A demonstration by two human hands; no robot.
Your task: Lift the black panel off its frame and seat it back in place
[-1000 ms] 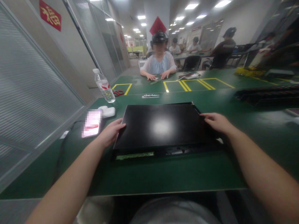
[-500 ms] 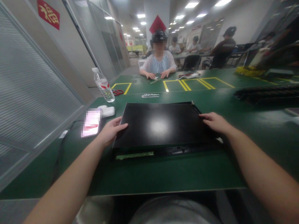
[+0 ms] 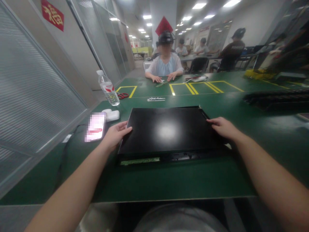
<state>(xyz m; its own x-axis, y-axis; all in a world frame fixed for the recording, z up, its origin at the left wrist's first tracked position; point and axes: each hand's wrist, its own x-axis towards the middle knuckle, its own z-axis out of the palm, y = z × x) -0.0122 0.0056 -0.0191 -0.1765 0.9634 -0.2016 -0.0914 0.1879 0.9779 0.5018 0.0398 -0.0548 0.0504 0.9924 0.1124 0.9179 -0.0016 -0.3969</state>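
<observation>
A flat black display panel [image 3: 149,135] lies in front of me, a bright reflection on its surface. My left hand [image 3: 117,133] grips its left edge, thumb on top and fingers at the side, partly hidden. At the right side, my right hand [image 3: 222,126] pinches the edge between thumb and fingers. Under the panel shows a black frame [image 3: 205,155], its rim visible along the near side and at the far right corner. A green circuit board strip [image 3: 140,161] sits at the frame's near left.
On the left are a phone [image 3: 96,127], a white case [image 3: 112,115], a water bottle [image 3: 108,88] and red-handled scissors [image 3: 123,95]. Small white pieces [image 3: 156,99] lie beyond the panel. Dark parts [image 3: 275,99] are at right. Across the green table [image 3: 173,183] sits a person [image 3: 165,64].
The view has shifted very slightly. Both hands keep their hold on the panel's sides, and I see no clear movement of the panel on the table.
</observation>
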